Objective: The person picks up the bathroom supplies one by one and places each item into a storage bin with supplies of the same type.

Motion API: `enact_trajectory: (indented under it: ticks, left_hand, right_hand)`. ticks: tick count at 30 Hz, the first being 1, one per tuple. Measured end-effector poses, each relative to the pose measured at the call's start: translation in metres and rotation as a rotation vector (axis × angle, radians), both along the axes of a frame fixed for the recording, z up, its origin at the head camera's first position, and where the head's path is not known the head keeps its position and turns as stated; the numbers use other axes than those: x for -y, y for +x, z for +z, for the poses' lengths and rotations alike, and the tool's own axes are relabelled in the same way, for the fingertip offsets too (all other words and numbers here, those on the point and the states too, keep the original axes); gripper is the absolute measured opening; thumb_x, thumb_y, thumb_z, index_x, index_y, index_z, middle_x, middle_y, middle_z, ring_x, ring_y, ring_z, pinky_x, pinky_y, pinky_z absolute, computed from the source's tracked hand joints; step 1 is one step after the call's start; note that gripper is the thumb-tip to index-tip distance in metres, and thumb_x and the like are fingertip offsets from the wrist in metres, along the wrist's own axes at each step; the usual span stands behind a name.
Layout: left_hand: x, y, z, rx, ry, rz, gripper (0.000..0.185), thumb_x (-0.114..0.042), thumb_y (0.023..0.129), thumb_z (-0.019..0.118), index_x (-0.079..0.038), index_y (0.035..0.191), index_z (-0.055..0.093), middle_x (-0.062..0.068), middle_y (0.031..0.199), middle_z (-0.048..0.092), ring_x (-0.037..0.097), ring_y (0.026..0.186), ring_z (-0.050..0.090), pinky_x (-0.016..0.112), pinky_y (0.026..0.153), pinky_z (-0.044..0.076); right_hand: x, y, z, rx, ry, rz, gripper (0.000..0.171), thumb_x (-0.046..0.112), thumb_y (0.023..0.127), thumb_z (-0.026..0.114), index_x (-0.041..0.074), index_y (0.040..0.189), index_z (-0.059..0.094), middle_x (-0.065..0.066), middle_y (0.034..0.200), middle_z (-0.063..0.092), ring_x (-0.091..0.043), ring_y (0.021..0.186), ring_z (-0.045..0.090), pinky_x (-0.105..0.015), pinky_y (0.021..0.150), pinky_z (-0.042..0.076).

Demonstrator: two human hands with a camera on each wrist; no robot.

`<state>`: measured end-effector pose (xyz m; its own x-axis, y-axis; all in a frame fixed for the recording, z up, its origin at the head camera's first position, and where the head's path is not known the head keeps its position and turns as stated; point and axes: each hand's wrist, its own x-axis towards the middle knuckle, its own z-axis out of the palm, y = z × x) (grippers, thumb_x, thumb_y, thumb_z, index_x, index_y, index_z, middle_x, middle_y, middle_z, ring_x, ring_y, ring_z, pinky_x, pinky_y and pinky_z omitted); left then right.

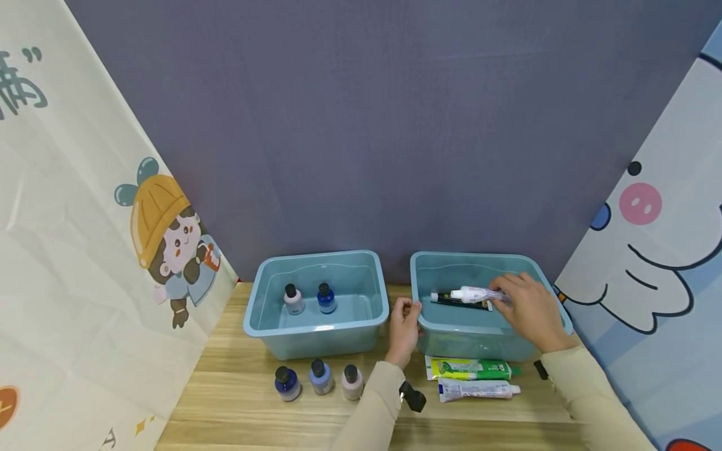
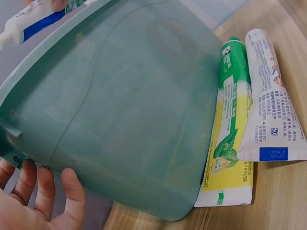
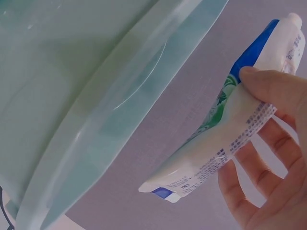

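Over the right blue plastic bin, my right hand pinches a white toothpaste tube with its cap pointing left. The right wrist view shows blue and green print on this tube, thumb on one side and fingers on the other. Below it, a black toothpaste tube lies inside the bin. My left hand grips that bin at its left end; in the left wrist view its fingertips touch the rim. A green-and-yellow toothpaste tube and a white toothpaste tube lie before the bin.
Left of my left hand stands another blue bin, holding a pink bottle and a dark blue bottle. Before it on the wooden table stand a dark blue bottle, a light blue bottle and a pink bottle.
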<state>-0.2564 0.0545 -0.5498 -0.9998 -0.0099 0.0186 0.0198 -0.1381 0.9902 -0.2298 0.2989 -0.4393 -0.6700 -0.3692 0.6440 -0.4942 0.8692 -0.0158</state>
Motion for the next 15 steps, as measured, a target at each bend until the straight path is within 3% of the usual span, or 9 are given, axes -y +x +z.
enact_trajectory:
  ticks: [4,15]
  left_hand:
    - [-0.001,-0.001,0.0,0.007,-0.021,0.015,0.018,-0.032,0.106,0.055,-0.014,0.106,0.058,-0.003,0.092,0.052,0.016,0.072,0.047,0.035,0.064,0.048]
    - [-0.001,-0.002,-0.001,0.01,-0.036,0.031,0.02,-0.034,0.105,0.057,-0.014,0.106,0.058,-0.003,0.092,0.053,0.012,0.071,0.049,0.028,0.064,0.046]
  right_hand:
    - [-0.002,-0.003,0.001,0.006,0.005,-0.006,0.034,0.009,0.07,0.092,0.013,0.097,0.072,-0.005,0.093,0.074,-0.024,0.075,0.061,-0.041,0.057,0.048]
    - [-0.006,-0.012,0.003,0.087,0.02,-0.049,0.032,0.012,0.074,0.091,0.016,0.099,0.072,-0.004,0.096,0.073,-0.023,0.077,0.059,-0.038,0.055,0.046]
